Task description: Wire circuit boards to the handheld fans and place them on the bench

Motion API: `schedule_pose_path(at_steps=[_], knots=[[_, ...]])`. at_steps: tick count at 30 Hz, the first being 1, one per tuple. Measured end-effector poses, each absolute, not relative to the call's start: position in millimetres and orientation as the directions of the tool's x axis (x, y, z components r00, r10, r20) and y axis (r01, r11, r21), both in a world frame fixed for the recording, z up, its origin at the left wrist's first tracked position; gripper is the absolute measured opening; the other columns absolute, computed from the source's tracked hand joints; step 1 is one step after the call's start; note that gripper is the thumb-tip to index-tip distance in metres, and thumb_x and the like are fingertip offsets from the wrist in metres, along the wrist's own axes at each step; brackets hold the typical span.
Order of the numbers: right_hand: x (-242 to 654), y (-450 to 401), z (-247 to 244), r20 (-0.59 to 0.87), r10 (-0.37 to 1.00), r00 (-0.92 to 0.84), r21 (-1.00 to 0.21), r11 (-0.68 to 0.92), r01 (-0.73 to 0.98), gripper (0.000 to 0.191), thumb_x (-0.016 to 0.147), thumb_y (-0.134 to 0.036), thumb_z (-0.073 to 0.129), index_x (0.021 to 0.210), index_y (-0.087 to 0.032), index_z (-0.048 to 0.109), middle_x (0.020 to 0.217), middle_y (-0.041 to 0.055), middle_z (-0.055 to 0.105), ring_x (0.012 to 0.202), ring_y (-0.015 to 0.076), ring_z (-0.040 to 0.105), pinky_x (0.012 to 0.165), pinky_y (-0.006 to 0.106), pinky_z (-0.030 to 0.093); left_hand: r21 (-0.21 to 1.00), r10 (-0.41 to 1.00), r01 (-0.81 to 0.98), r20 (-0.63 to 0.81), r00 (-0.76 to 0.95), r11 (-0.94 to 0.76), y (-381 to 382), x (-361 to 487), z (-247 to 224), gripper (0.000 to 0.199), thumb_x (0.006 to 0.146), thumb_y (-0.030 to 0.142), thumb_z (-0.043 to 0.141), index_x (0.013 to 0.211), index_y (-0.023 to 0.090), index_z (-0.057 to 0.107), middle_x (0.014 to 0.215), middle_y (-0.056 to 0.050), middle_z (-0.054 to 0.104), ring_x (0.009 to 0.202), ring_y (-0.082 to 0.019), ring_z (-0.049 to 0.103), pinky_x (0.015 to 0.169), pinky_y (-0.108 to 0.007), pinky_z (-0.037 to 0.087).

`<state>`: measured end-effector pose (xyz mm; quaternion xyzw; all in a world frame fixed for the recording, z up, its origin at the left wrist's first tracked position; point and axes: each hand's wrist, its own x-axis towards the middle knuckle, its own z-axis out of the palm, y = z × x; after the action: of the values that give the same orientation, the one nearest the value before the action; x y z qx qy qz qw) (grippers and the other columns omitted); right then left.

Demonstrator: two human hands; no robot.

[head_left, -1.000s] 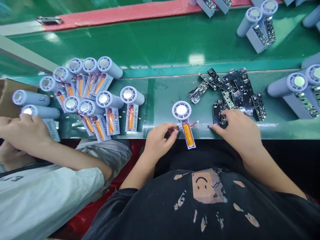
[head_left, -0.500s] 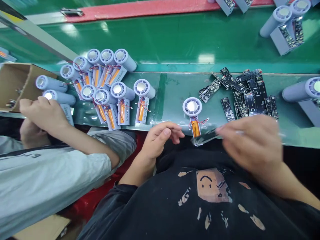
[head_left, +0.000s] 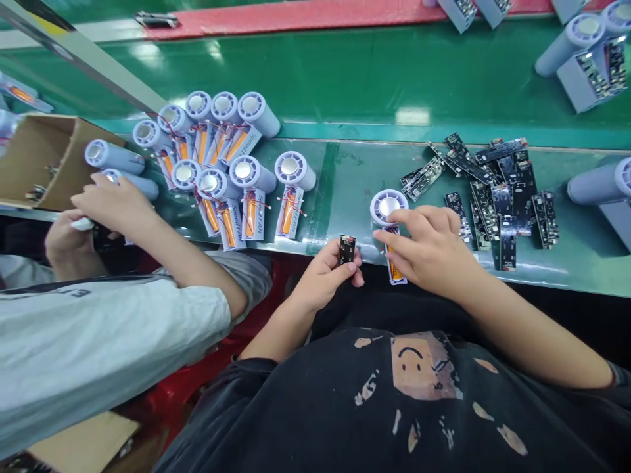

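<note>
Holding a circuit board (head_left: 348, 249) in left hand (head_left: 325, 276)

Green bench (head_left: 340, 217): the surface bore lilac fan units (head_left: 290, 169), an open carton (head_left: 73, 141), and loosely heaped dark circuit boards (head_left: 522, 190).

Bright overhead light, white glare on green surface, mostly sharp, edges stretched

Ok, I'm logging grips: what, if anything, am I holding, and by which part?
Your left hand holds a circuit board by its lower part. Whether your right hand grips the fan can't be told.
</note>
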<state>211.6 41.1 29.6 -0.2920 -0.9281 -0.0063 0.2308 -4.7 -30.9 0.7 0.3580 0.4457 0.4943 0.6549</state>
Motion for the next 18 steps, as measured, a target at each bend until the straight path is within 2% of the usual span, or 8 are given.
schedule_pose_path(at_steps=[3, 5, 8, 10, 12, 16, 18], knots=[[205.3, 49.7, 26.8, 0.392, 0.555, -0.734, -0.128, 0.823, 0.553, 0.014, 0.092, -0.023, 0.064, 0.098, -0.027, 0.076, 0.127, 0.0072, 0.060, 0.115, 0.0288, 0.047, 0.092, 0.044, 0.034, 0.922, 0.977, -0.325, -0.195, 0.083, 0.212, -29.8, -0.1, -2.8, 0.030, 0.077, 0.028, 0.076, 0.093, 0.019, 0.053, 0.078, 0.007, 0.055, 0.051, -0.004, 0.052, 0.050, -0.019, 0.048], [203.9, 52.2, 26.0, 0.399, 0.566, -0.721, -0.140, 0.815, 0.562, 0.014, 0.093, -0.023, 0.064, 0.088, -0.026, 0.077, 0.124, 0.0064, 0.061, 0.113, 0.0281, 0.046, 0.091, 0.043, 0.033, 0.952, 0.980, -0.233, -0.185, 0.075, 0.198, -28.1, 1.7, -1.5, 0.032, 0.076, 0.029, 0.075, 0.098, 0.020, 0.053, 0.076, 0.007, 0.053, 0.050, -0.005, 0.048, 0.046, -0.019, 0.044], [203.3, 51.8, 24.6, 0.420, 0.594, -0.686, -0.169, 0.794, 0.583, 0.016, 0.093, -0.024, 0.064, 0.083, -0.026, 0.077, 0.120, 0.0065, 0.062, 0.110, 0.0273, 0.045, 0.088, 0.042, 0.032, 0.990, 0.994, 0.098, -0.101, 0.032, 0.097, -23.0, 4.8, 4.1, 0.021, 0.078, 0.025, 0.071, 0.092, 0.019, 0.058, 0.072, 0.006, 0.055, 0.057, -0.008, 0.051, 0.054, -0.021, 0.045], [202.1, 49.9, 22.9, 0.444, 0.612, -0.654, -0.191, 0.778, 0.598, 0.016, 0.093, -0.025, 0.066, 0.081, -0.027, 0.076, 0.117, 0.0064, 0.062, 0.107, 0.0268, 0.045, 0.085, 0.041, 0.031, 0.944, 0.999, 0.329, 0.005, 0.039, -0.018, -17.8, 8.3, 7.5, 0.013, 0.078, 0.022, 0.072, 0.083, 0.018, 0.061, 0.071, 0.003, 0.059, 0.066, -0.011, 0.056, 0.065, -0.024, 0.048], [200.2, 47.8, 20.9, 0.464, 0.629, -0.623, -0.210, 0.762, 0.613, 0.015, 0.092, -0.024, 0.067, 0.081, -0.027, 0.076, 0.114, 0.0062, 0.063, 0.105, 0.0264, 0.045, 0.082, 0.040, 0.029, 0.880, 0.993, 0.459, 0.098, 0.067, -0.118, -12.2, 12.3, 8.7, 0.011, 0.079, 0.023, 0.073, 0.080, 0.018, 0.063, 0.073, 0.001, 0.064, 0.071, -0.013, 0.059, 0.071, -0.026, 0.049], [198.2, 45.8, 18.0, 0.470, 0.662, -0.584, -0.241, 0.732, 0.637, 0.014, 0.091, -0.027, 0.067, 0.081, -0.027, 0.075, 0.113, 0.0058, 0.063, 0.105, 0.0259, 0.046, 0.082, 0.040, 0.029, 0.854, 0.983, 0.490, 0.182, 0.032, -0.174, -4.1, 16.0, 5.1, 0.006, 0.083, 0.022, 0.067, 0.080, 0.018, 0.068, 0.072, -0.001, 0.069, 0.069, -0.013, 0.061, 0.067, -0.026, 0.048], [199.2, 45.4, 17.0, 0.469, 0.670, -0.575, -0.247, 0.725, 0.643, 0.014, 0.092, -0.030, 0.067, 0.081, -0.026, 0.075, 0.114, 0.0060, 0.063, 0.105, 0.0263, 0.047, 0.083, 0.040, 0.030, 0.915, 0.993, 0.391, 0.116, -0.028, -0.096, -2.1, 14.7, 2.2, 0.008, 0.082, 0.024, 0.067, 0.077, 0.017, 0.069, 0.069, 0.000, 0.069, 0.062, -0.012, 0.060, 0.060, -0.024, 0.047]])
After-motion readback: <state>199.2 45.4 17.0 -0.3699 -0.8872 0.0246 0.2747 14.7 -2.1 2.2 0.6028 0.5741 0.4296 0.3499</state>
